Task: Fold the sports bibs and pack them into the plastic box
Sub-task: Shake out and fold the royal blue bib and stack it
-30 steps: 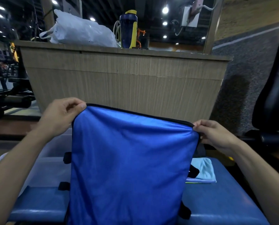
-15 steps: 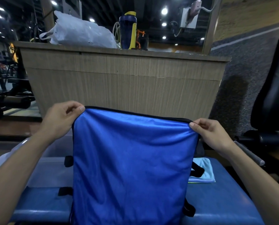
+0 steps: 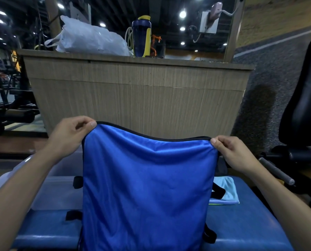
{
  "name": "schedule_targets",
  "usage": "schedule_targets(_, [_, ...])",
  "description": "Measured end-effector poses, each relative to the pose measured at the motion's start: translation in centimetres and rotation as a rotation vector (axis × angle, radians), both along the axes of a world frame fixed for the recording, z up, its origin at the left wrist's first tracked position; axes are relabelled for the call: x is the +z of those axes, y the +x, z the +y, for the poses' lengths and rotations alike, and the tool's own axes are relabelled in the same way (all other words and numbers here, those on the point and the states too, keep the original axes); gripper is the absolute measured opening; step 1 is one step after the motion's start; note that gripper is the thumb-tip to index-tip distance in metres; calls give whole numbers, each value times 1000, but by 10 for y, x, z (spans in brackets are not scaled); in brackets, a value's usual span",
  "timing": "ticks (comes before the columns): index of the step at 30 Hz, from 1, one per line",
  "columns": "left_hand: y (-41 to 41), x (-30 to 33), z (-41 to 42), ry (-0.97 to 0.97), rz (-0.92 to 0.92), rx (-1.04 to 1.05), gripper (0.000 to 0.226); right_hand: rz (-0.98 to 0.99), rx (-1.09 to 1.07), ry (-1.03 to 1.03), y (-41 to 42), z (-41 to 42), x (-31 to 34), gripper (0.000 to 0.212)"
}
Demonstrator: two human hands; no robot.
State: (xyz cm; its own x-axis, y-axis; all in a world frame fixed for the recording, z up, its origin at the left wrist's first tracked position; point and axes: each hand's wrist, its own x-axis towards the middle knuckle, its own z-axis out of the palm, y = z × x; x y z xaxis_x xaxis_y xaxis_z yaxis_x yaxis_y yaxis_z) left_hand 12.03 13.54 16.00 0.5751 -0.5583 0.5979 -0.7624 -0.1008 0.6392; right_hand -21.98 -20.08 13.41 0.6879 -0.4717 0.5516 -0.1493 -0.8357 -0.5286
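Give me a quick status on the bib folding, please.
Left hand and right hand pinch blue bib top corners, held up. Plastic box behind-left. Nothing blocking.

Blue bib (image 3: 147,187) held upright, left hand (image 3: 69,136), right hand (image 3: 232,153) pinching top corners

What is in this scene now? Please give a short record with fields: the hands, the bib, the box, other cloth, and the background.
left hand: left hand pinches the upper left corner of the blue bib
right hand: right hand pinches the upper right corner
bib: held up, hanging flat, black trim on top edge, black straps at the sides
box: clear plastic box behind the bib, on the left
other cloth: light blue folded cloth on the blue bench
background: wooden counter with a white bag and a bottle
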Motion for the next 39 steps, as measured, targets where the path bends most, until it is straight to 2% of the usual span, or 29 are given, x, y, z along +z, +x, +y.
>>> schedule_targets(8, [-8, 3, -4, 78, -85, 77, 19, 22, -58, -34, -2, 1, -7, 63])
schedule_targets(11, [-9, 3, -5, 91, -77, 83, 19, -6, -40, 60, -1, 1, -11, 49])
schedule_targets(14, [-12, 3, -6, 92, -74, 87, 19, -63, 8, 152, 1, 4, -13, 23])
schedule_targets(16, [-12, 3, -7, 88, -62, 81, 19, -70, 22, 163, 1, 7, -11, 16])
schedule_targets(23, [-14, 2, -6, 98, -64, 81, 19, -37, -52, 59, 1, 7, -10, 36])
schedule_targets(31, [-18, 2, -6, 103, -27, 71, 20, -73, 4, 213, -2, 20, -4, 45])
schedule_targets(33, [-20, 5, -4, 85, 56, 9, 23, -139, 91, 372, -6, 28, 2, 39])
schedule_targets(36, [-18, 12, 11, 36, 419, -365, 32, -234, 314, 664, -19, 31, 12, 32])
schedule_targets(39, [-11, 19, 22, -12, 611, -584, 65, -351, 460, 869, -26, 26, 19, 26])
